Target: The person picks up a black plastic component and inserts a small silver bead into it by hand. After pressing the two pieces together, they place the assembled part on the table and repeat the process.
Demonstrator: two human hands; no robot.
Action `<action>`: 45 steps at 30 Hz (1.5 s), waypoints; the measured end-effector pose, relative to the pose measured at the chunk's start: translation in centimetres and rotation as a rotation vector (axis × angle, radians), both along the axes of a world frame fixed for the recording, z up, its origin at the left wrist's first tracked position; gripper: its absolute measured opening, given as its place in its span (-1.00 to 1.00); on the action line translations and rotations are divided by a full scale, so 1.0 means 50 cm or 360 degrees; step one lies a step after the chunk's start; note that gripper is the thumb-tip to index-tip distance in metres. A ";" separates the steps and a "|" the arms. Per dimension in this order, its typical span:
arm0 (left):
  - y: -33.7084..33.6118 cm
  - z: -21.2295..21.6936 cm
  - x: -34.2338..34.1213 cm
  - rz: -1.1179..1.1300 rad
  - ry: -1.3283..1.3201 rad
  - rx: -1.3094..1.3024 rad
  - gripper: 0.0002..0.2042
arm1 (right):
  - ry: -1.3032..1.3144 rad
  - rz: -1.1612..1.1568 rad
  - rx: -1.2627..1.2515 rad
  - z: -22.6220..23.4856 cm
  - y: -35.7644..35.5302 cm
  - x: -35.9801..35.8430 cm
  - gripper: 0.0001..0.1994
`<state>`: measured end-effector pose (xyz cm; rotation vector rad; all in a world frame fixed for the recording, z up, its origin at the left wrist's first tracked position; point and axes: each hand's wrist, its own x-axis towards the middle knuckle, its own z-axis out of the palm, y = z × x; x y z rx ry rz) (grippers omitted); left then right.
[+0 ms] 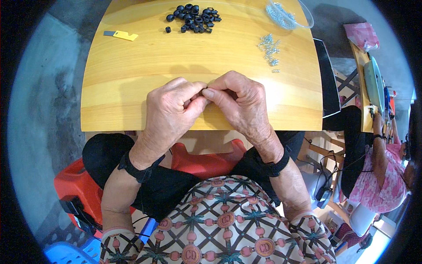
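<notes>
The left hand (170,104) and right hand (241,99) meet above the near portion of the desk (127,92), fingertips pinched on a small dark part (205,88). Fingers cover most of it; its full shape cannot be determined. Black fittings (195,21), rounded and cylindrical, lie piled beyond; small silvery pieces (270,49) lie scattered at right.

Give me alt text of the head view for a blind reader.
A bare left hand and right hand pinch together over a wooden table, hiding anything held; beyond lie black parts, a yellow tool and small silvery pieces.
</notes>
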<state>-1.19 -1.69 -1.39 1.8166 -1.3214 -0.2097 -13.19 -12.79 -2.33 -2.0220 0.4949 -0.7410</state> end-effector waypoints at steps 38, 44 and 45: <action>0.001 -0.016 0.022 0.0039 0.0196 -0.0057 -0.91 | 0.0045 0.0197 -0.0136 0.007 -0.020 0.039 -0.86; 0.003 -0.013 0.024 0.0024 0.0234 -0.0047 -0.89 | 0.0012 0.0298 -0.0123 0.009 -0.024 0.043 -0.86; 0.004 -0.013 0.023 0.0035 0.0250 -0.0057 -0.89 | -0.0001 0.0308 -0.0130 0.008 -0.023 0.043 -0.86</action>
